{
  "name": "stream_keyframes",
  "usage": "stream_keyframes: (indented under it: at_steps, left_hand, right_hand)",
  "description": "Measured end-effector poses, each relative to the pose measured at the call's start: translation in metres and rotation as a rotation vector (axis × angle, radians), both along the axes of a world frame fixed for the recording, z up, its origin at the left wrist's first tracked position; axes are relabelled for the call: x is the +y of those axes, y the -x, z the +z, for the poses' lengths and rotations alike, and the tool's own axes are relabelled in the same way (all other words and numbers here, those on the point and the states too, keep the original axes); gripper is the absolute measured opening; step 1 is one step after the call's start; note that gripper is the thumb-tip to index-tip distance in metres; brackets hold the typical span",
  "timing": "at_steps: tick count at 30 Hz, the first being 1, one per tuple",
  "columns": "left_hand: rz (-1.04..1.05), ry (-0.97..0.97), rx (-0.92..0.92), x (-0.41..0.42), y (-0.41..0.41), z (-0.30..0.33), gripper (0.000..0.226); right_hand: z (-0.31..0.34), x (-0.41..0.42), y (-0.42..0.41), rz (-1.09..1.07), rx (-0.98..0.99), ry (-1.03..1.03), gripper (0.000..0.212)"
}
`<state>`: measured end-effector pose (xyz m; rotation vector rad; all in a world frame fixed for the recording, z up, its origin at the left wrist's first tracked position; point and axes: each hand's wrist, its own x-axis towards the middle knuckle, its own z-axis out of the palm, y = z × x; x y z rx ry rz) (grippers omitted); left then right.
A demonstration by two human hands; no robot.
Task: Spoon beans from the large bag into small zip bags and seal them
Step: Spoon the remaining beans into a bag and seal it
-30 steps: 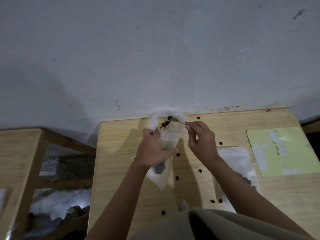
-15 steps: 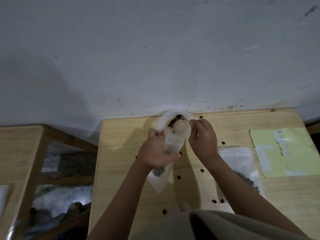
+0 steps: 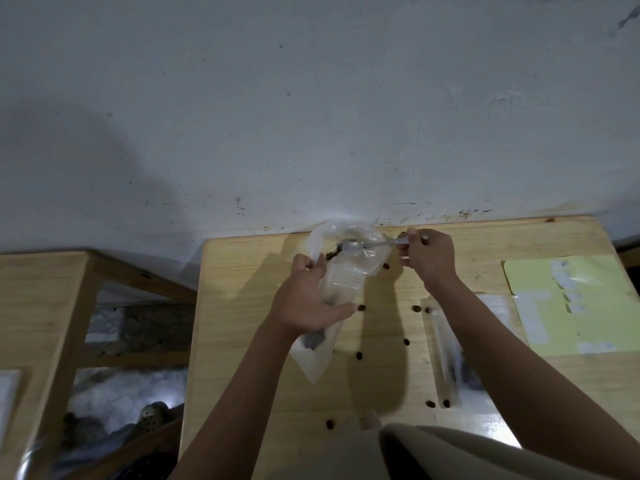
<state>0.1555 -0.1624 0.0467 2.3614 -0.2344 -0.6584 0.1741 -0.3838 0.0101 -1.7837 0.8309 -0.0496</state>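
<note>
Small bag: we see a small clear soft plastic zip bag [image 3: 341, 282] held upright above the pale wooden worktop [image 3: 242, 289], its mouth near the far edge by the wall, its lower corner hanging below the hand.
Left hand: our left hand [image 3: 306, 306] wraps the bag's middle, thumb and fingers [image 3: 313, 263] curled round the film and pinching one lip of the mouth.
Right hand: our right hand [image 3: 427, 259] pinches the handle end of a small silver metal spoon [image 3: 353, 244], fingers pressed together on it.
Spoon: its bowl sits at the bag's mouth, with a few dark brown beans [image 3: 330, 254] just under it; a small dark heap shows through the film lower down.
Large bag: a larger clear plastic bag [image 3: 446, 351] with dark beans inside lies flat on the worktop, partly under the right forearm.
Spills: loose dark beans [image 3: 360, 356] lie scattered on the worktop around both bags.
Other: a pale green sheet [image 3: 571, 306] lies well apart to the right.
Handling, bag: we judge it very light, limp and slick; it folds shut unless the lip is held apart, so grip at the rim and support the body.
Handling, beans: small, hard and prone to rolling; we judge a slow tilt keeps them inside.
Handling, spoon: stiff and light; a pinch far back on the handle gives reach but less control.
Risk: the mouth may collapse against the bowl and shed more beans.
</note>
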Motion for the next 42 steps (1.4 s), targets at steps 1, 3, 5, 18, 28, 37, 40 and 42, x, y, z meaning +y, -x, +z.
stream_keyframes:
  at_steps: [1, 3, 5, 18, 28, 37, 40, 42]
  left_hand:
    - [-0.004, 0.013, -0.002, 0.001, 0.000, 0.000, 0.100]
    - [-0.025, 0.028, -0.001, 0.002, 0.002, 0.001, 0.100]
    - [-0.041, 0.043, -0.007, 0.005, 0.002, 0.001, 0.096]
    - [-0.067, 0.099, -0.130, 0.007, 0.004, -0.008, 0.093]
    - [-0.037, 0.053, -0.091, 0.015, 0.013, -0.014, 0.100]
    - [-0.031, 0.075, -0.097, 0.012, 0.015, -0.017, 0.096]
    - [-0.034, 0.075, -0.104, 0.012, 0.016, -0.018, 0.099]
    - [-0.029, 0.078, -0.107, 0.012, 0.017, -0.019, 0.100]
  right_hand:
    - [0.003, 0.000, 0.000, 0.025, -0.013, -0.006, 0.035]
    - [0.006, 0.001, 0.000, 0.040, -0.051, -0.020, 0.033]
    - [0.008, 0.001, 0.000, 0.064, -0.104, -0.029, 0.029]
    - [0.017, 0.007, 0.002, 0.049, -0.124, 0.055, 0.034]
    - [0.019, 0.023, 0.022, -0.018, -0.145, 0.223, 0.032]
    - [0.014, 0.033, 0.048, -0.085, -0.164, 0.181, 0.030]
    - [0.016, 0.039, 0.054, -0.004, -0.164, 0.334, 0.031]
    - [0.015, 0.043, 0.058, 0.011, -0.189, 0.446, 0.031]
